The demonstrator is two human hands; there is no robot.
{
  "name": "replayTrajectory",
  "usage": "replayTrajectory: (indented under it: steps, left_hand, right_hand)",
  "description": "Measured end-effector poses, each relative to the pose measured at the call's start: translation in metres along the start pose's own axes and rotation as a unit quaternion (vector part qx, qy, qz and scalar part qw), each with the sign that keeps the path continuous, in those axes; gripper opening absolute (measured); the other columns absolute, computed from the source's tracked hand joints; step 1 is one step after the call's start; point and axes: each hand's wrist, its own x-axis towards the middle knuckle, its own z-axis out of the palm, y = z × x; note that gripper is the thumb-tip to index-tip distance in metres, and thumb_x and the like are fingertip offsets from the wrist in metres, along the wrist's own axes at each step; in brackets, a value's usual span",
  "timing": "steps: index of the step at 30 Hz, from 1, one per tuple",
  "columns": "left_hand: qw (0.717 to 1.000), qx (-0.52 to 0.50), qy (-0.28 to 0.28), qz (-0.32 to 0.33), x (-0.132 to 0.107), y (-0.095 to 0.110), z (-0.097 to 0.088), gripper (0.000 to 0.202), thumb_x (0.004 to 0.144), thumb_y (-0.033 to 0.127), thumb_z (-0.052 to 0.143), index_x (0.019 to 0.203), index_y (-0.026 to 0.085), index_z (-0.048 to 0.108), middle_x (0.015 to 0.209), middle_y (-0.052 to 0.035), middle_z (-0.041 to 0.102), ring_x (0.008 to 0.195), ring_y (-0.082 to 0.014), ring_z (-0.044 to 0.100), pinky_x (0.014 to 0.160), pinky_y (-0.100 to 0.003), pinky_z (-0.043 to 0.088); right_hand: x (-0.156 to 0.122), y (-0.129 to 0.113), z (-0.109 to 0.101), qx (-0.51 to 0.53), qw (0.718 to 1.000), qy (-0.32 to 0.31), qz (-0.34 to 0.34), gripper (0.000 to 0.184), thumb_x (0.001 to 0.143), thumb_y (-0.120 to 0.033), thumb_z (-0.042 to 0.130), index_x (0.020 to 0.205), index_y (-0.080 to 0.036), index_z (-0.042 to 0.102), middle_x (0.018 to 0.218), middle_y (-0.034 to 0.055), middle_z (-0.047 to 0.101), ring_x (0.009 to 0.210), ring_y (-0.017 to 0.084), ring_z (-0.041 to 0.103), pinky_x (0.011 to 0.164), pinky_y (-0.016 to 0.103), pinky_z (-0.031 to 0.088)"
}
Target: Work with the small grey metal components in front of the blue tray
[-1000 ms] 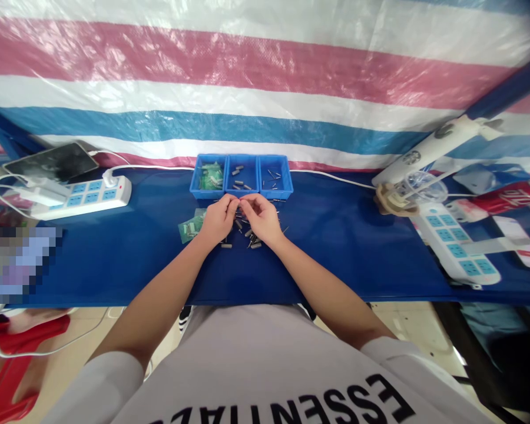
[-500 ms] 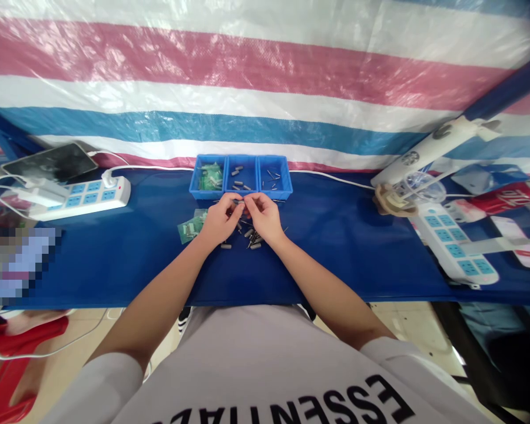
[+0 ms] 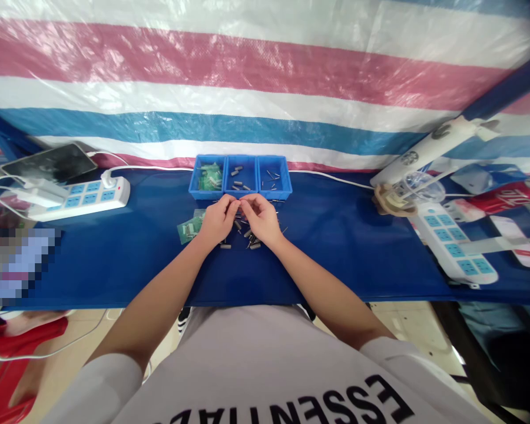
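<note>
Left hand (image 3: 218, 219) and right hand (image 3: 260, 218) meet just before the blue tray (image 3: 241, 193); fingers pinch something tiny, unidentifiable. Loose metal parts (image 3: 247, 235) remain on the desk (image 3: 335, 247).

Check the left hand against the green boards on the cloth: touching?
Apart. The head view shows blue cloth between the left hand and the green boards; the hand's fingertips meet the right hand over the small metal parts.

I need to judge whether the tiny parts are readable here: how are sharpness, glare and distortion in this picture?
Head view: even light; glare on the striped plastic sheet; wide-angle bending at the edges; a pixelated patch at left; small metal parts too tiny to resolve.
</note>
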Motion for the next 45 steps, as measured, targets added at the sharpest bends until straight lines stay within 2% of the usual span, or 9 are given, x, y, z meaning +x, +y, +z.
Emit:
replayTrajectory:
  steps: [6,11,29,40,45]
  left_hand:
    - [1.000,-0.004,0.005,-0.004,-0.0007,0.0015,-0.0008,0.041,0.105,0.053,0.042,0.088,0.020,0.060,0.067,0.0010,0.064,0.064,-0.0141,0.061,0.065,-0.026,0.043]
    - [1.000,-0.004,0.008,0.000,-0.0004,0.0001,-0.0013,0.044,0.105,0.055,0.041,0.084,0.020,0.058,0.065,0.0010,0.062,0.061,-0.0140,0.060,0.064,-0.026,0.042]
    - [1.000,-0.007,0.005,0.002,0.0001,-0.0037,-0.0009,0.056,0.101,0.067,0.040,0.073,0.020,0.052,0.061,0.0016,0.059,0.058,-0.0133,0.055,0.061,-0.026,0.039]
    - [1.000,-0.005,0.017,0.000,-0.0004,-0.0024,-0.0001,0.044,0.104,0.054,0.044,0.078,0.020,0.056,0.066,0.0016,0.061,0.061,-0.0128,0.057,0.064,-0.026,0.042]
    - [1.000,-0.010,0.014,-0.002,-0.0018,0.0002,0.0005,0.038,0.105,0.050,0.044,0.084,0.021,0.058,0.067,0.0021,0.061,0.062,-0.0128,0.058,0.064,-0.025,0.042]
  right_hand:
    - [-0.0011,0.0010,0.0006,-0.002,1.000,-0.015,-0.004,0.035,0.091,-0.056,0.066,0.102,-0.023,0.066,0.092,0.0030,0.070,0.081,0.015,0.066,0.077,0.031,0.056]
    - [-0.0015,0.0006,0.0004,0.007,0.999,-0.028,-0.021,0.031,0.092,-0.052,0.067,0.102,-0.023,0.067,0.091,0.0028,0.070,0.080,0.015,0.066,0.077,0.031,0.056]
    - [-0.0037,-0.0009,-0.0004,-0.014,0.997,-0.070,-0.019,0.034,0.094,-0.056,0.062,0.105,-0.024,0.065,0.095,0.0037,0.071,0.086,0.018,0.068,0.081,0.033,0.058]
    - [-0.0033,-0.0001,0.0001,-0.022,0.998,-0.052,-0.026,0.025,0.094,-0.046,0.062,0.104,-0.023,0.065,0.094,0.0030,0.071,0.083,0.016,0.068,0.080,0.033,0.057]
    - [-0.0022,0.0009,0.0000,-0.018,0.999,-0.040,-0.021,0.027,0.093,-0.048,0.062,0.104,-0.023,0.065,0.095,0.0034,0.072,0.085,0.016,0.069,0.083,0.033,0.058]
